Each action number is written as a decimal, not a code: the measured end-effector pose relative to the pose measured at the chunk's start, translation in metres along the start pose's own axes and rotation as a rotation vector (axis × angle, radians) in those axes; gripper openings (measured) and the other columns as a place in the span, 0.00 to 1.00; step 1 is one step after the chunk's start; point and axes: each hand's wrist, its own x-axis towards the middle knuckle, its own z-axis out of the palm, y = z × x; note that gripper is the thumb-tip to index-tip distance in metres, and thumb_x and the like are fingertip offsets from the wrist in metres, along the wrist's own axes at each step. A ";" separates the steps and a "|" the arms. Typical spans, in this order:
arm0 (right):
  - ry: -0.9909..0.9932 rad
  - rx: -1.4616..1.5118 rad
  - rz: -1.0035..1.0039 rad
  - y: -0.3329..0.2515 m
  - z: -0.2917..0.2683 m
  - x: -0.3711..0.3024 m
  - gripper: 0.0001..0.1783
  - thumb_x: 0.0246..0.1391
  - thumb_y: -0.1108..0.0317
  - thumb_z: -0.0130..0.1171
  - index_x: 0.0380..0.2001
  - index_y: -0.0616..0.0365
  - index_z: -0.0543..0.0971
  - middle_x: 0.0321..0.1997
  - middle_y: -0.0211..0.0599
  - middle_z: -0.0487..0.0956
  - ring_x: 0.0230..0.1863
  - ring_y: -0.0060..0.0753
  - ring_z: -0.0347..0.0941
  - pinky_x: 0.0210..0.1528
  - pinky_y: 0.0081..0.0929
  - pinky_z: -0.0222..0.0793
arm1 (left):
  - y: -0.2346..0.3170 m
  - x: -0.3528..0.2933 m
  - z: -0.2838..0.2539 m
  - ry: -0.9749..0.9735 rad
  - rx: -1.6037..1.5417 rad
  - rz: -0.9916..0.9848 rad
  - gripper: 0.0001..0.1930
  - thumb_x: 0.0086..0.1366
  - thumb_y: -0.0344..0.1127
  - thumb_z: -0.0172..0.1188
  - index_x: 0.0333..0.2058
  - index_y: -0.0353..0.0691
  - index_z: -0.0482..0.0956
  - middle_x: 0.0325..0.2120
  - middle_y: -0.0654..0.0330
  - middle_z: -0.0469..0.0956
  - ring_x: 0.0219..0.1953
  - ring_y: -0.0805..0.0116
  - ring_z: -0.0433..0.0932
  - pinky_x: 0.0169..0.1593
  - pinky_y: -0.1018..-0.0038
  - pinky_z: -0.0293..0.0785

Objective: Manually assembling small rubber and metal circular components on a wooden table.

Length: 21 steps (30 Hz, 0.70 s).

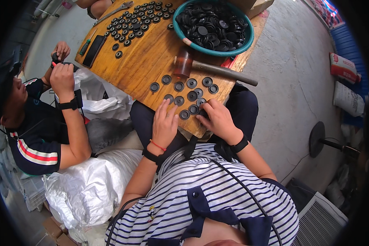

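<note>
Several round black discs with raised rims lie loosely grouped at the near end of the wooden table. My left hand lies with its fingers stretched out, their tips at a black disc on the group's left side. At the group's near right, my right hand curls its thumb and fingers around a black disc, which they partly cover. Just beyond the group, a mallet with an amber-brown head and a dark handle rests on the wood.
A teal basin full of black discs stands at the far right of the table. Farther left are rows of ringed parts, a wrench, a dark flat case and a green-handled tool. Another person sits at left beside white sacks.
</note>
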 end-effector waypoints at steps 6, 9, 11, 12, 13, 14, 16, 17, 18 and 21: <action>0.010 -0.074 -0.239 -0.010 0.009 -0.005 0.24 0.45 0.64 0.66 0.48 0.55 0.77 0.49 0.42 0.71 0.50 0.45 0.67 0.52 0.38 0.65 | 0.001 -0.004 0.005 -0.019 -0.042 0.087 0.16 0.60 0.24 0.55 0.48 0.34 0.77 0.56 0.48 0.69 0.62 0.51 0.64 0.63 0.60 0.62; 0.015 -0.102 -0.308 -0.015 0.017 -0.009 0.26 0.45 0.62 0.65 0.50 0.54 0.76 0.52 0.43 0.71 0.53 0.46 0.66 0.54 0.40 0.63 | 0.001 0.006 0.005 0.001 -0.047 0.151 0.17 0.59 0.23 0.55 0.48 0.35 0.78 0.55 0.49 0.70 0.61 0.51 0.65 0.63 0.60 0.62; -0.017 -0.123 -0.301 -0.016 0.020 -0.013 0.27 0.45 0.62 0.65 0.52 0.53 0.75 0.52 0.43 0.71 0.55 0.46 0.65 0.55 0.40 0.62 | 0.002 0.017 0.004 0.008 -0.050 0.184 0.17 0.58 0.23 0.55 0.47 0.35 0.78 0.55 0.50 0.70 0.61 0.51 0.65 0.62 0.59 0.62; -0.011 -0.126 -0.295 -0.016 0.021 -0.014 0.26 0.45 0.62 0.65 0.51 0.53 0.76 0.52 0.43 0.71 0.55 0.46 0.65 0.55 0.40 0.62 | 0.005 0.025 0.003 -0.018 -0.049 0.216 0.17 0.57 0.24 0.55 0.47 0.37 0.78 0.55 0.50 0.70 0.61 0.51 0.65 0.63 0.58 0.61; -0.006 -0.129 -0.289 -0.016 0.022 -0.015 0.25 0.45 0.63 0.65 0.50 0.54 0.76 0.52 0.43 0.71 0.55 0.46 0.65 0.55 0.40 0.62 | 0.009 0.031 0.004 -0.045 -0.047 0.247 0.18 0.57 0.24 0.55 0.48 0.38 0.78 0.55 0.50 0.70 0.61 0.51 0.65 0.63 0.57 0.60; -0.005 -0.130 -0.290 -0.015 0.021 -0.016 0.25 0.45 0.63 0.65 0.50 0.54 0.76 0.52 0.43 0.71 0.55 0.46 0.65 0.55 0.40 0.62 | 0.011 0.035 0.005 -0.044 -0.047 0.247 0.18 0.57 0.24 0.55 0.48 0.38 0.78 0.55 0.50 0.70 0.61 0.51 0.65 0.63 0.57 0.60; 0.037 -0.124 -0.306 -0.013 0.015 -0.018 0.24 0.41 0.65 0.66 0.46 0.56 0.77 0.48 0.41 0.72 0.53 0.44 0.66 0.52 0.36 0.62 | 0.016 0.041 0.010 -0.103 -0.002 0.286 0.19 0.57 0.24 0.54 0.49 0.39 0.77 0.56 0.50 0.69 0.61 0.50 0.65 0.63 0.55 0.58; 0.037 -0.126 -0.305 -0.010 0.015 -0.019 0.24 0.41 0.65 0.66 0.46 0.56 0.77 0.48 0.41 0.72 0.53 0.44 0.66 0.52 0.36 0.62 | 0.018 0.042 0.013 -0.102 -0.003 0.287 0.19 0.57 0.24 0.54 0.49 0.39 0.77 0.56 0.50 0.69 0.61 0.50 0.65 0.63 0.55 0.58; 0.012 -0.118 -0.299 -0.008 0.014 -0.022 0.23 0.43 0.65 0.65 0.46 0.56 0.77 0.50 0.42 0.71 0.54 0.45 0.66 0.54 0.38 0.62 | 0.020 0.042 0.017 -0.107 0.007 0.290 0.20 0.57 0.24 0.54 0.49 0.40 0.77 0.56 0.50 0.69 0.62 0.50 0.64 0.64 0.53 0.57; -0.017 -0.089 -0.304 -0.006 0.009 -0.024 0.22 0.45 0.65 0.65 0.46 0.55 0.77 0.52 0.43 0.70 0.55 0.46 0.65 0.56 0.40 0.63 | 0.022 0.043 0.027 -0.113 0.011 0.315 0.21 0.57 0.25 0.54 0.51 0.41 0.76 0.57 0.51 0.68 0.64 0.51 0.62 0.65 0.51 0.54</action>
